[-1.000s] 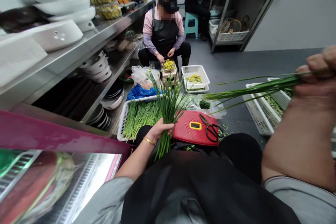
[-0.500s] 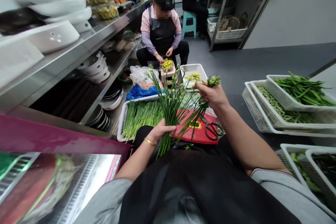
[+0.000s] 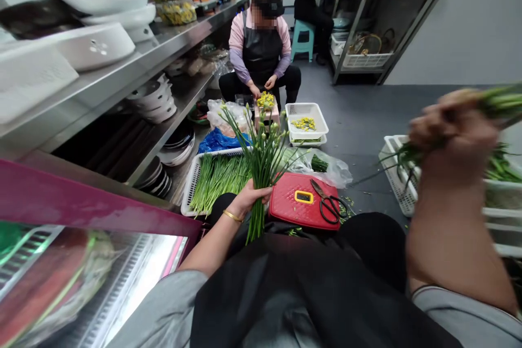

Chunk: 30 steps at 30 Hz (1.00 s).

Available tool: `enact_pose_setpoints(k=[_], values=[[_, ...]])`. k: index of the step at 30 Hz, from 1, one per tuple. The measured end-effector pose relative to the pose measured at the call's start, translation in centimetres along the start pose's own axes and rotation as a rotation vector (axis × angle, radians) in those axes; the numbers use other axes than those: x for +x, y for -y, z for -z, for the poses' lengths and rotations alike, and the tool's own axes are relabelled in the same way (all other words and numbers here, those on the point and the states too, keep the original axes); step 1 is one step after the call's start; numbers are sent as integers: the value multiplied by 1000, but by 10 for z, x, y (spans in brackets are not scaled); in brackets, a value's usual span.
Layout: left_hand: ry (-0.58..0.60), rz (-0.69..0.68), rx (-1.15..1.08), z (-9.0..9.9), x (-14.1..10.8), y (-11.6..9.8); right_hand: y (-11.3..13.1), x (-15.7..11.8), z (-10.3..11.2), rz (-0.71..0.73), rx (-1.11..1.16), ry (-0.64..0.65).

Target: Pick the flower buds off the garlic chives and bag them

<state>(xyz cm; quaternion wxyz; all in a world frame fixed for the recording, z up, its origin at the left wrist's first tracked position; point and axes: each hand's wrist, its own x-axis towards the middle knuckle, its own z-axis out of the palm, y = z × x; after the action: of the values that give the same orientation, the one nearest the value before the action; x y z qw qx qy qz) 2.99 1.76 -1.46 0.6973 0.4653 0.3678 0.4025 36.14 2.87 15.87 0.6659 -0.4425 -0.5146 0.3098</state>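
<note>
Left hand [image 3: 249,201] closed around an upright bunch of flowering chives [image 3: 263,160] — right hand [image 3: 452,133], blurred, clenched on more stems [image 3: 499,102], well right of the red case [image 3: 285,201] bearing scissors [image 3: 318,189].

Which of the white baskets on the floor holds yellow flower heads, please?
The small basket right of the seated co-worker; the larger basket near the left hand holds green stems.
</note>
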Motion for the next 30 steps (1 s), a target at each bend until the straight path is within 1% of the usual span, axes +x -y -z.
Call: enact_pose_setpoints(k=[3,4,6,9,11,12,14,16,18,19,21,22,23,24,25,28,30], values=[[-4,6,39,-7,0,-2,-26,-9,-49,-214,159,158],[4,9,48,-9,-1,-2,-33,-12,-64,-271,161,197],[23,12,67,-12,-1,-1,-46,-16,-87,-330,139,233],[41,11,105,-12,-2,3,-56,-20,-106,-342,79,270],[49,7,116,-11,-2,4,-58,-18,-108,-278,23,259],[54,7,113,-10,-3,4,-56,-16,-106,-226,2,220],[69,12,101,-8,-4,3,-46,-8,-91,-103,25,75],[90,16,98,-4,-5,2,-28,2,-66,-11,114,-83],[107,8,104,-1,-5,2,-8,11,-35,60,184,-177],[112,1,103,1,-5,3,1,16,-20,97,196,-194],[102,-6,89,2,-4,3,13,21,2,135,201,-150],[93,-4,83,2,-3,3,14,22,5,121,209,-113],[84,3,82,1,-2,3,11,21,3,70,214,-67],[79,10,88,-1,-2,2,5,19,-4,-9,210,-15],[81,16,100,-3,-1,2,-3,15,-17,-94,200,31],[113,22,134,-9,0,1,-38,-1,-71,-326,107,168],[129,33,140,-12,0,2,-57,-8,-100,-434,55,251]])
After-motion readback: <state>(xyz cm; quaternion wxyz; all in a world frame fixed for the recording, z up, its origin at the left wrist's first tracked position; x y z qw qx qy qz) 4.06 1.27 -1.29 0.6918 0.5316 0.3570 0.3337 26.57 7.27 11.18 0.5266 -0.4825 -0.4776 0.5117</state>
